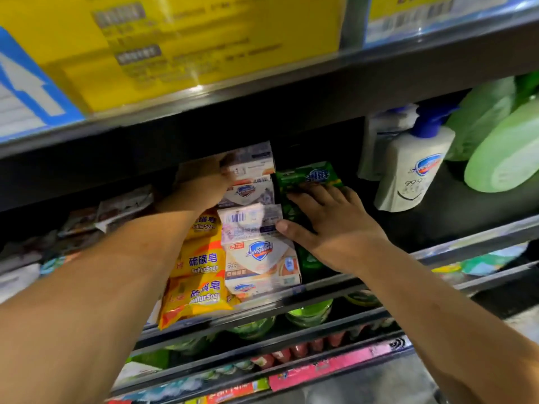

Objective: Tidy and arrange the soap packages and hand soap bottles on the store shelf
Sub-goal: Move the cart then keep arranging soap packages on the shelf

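Head: L hand (204,182) grips top soap pkg (253,160).

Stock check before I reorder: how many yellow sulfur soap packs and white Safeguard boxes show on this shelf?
Yellow packs: 3
White boxes: 4, the top one held by the left hand
Total: 7

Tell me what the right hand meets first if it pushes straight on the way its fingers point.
The green soap package: the right hand rests its straight fingertips on it, pointing up-left into the shelf. Behind the package it looks dark, so depth is unclear.
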The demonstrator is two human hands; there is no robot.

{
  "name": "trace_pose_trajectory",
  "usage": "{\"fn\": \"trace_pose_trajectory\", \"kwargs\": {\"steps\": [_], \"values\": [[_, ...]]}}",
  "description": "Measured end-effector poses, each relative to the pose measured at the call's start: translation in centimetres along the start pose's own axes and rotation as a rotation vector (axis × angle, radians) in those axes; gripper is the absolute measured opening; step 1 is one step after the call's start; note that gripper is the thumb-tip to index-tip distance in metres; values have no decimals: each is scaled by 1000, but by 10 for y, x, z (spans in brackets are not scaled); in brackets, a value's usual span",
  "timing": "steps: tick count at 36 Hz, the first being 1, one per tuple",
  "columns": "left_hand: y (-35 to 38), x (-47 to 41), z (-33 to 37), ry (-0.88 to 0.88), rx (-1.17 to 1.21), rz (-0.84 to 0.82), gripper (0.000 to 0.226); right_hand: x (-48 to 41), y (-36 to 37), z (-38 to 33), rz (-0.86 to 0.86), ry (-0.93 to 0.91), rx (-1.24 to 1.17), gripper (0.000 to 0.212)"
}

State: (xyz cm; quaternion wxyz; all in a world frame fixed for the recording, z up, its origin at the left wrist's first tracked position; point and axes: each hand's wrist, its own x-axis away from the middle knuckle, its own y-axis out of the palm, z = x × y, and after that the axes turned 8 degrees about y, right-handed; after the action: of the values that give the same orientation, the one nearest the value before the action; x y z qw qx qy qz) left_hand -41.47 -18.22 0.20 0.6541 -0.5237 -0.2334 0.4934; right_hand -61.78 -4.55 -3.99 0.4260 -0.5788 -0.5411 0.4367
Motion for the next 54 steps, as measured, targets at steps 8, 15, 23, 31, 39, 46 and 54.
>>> {"fn": "trace_pose_trajectory", "kwargs": {"steps": [8,15,23,31,39,46,54], "values": [[-3,16,5,64,-265,-117,49,2,-3,-1,11,-12,1,90],[-22,48,3,-17,-234,-110,60,1,-4,0,4,-10,14,90],[-57,104,-21,-146,-364,-288,39,1,-3,-2,3,1,31,95],[-78,124,-19,-198,-299,-285,45,4,-9,-8,-33,43,87,95],[-87,139,-42,-295,-234,-289,59,1,-36,-21,-118,95,67,94],[-107,192,-100,-156,-99,-56,45,3,-47,-81,-6,-12,144,54],[-124,267,-179,-194,-146,13,40,5,-29,-202,-9,-189,32,43]]}}
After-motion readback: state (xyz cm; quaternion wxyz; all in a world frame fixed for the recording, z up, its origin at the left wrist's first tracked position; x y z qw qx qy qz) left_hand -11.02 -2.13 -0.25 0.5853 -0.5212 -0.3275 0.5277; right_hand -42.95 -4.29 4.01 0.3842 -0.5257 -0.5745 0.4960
